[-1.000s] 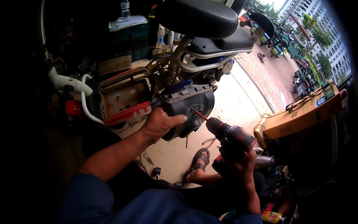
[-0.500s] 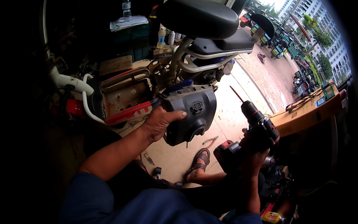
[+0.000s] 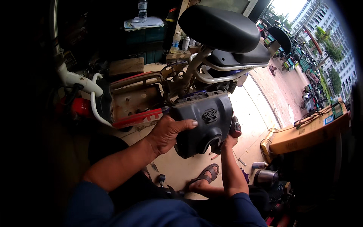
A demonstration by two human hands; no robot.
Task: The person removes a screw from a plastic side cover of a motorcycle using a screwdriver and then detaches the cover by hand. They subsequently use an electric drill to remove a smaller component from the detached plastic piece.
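Observation:
My left hand is closed on the left edge of a black plastic cover, thumb lying on its face. The cover is held tilted against the side of an electric scooter, below its black seat. My right hand grips a cordless drill at the cover's right edge. Most of the drill and the bit's tip are hidden behind the cover. To the left lies the scooter's open, dirty floor tray, bordered by a red and white side panel.
A long cardboard box with a cable on it stands at the right. Near it on the floor are a spray can, a metal pot and a bolt. My sandalled foot rests below the cover.
My right hand has brought the drill left and inward, from clear of the scooter to the cover's right edge. The left hand keeps its hold. The whole view has shifted slightly.

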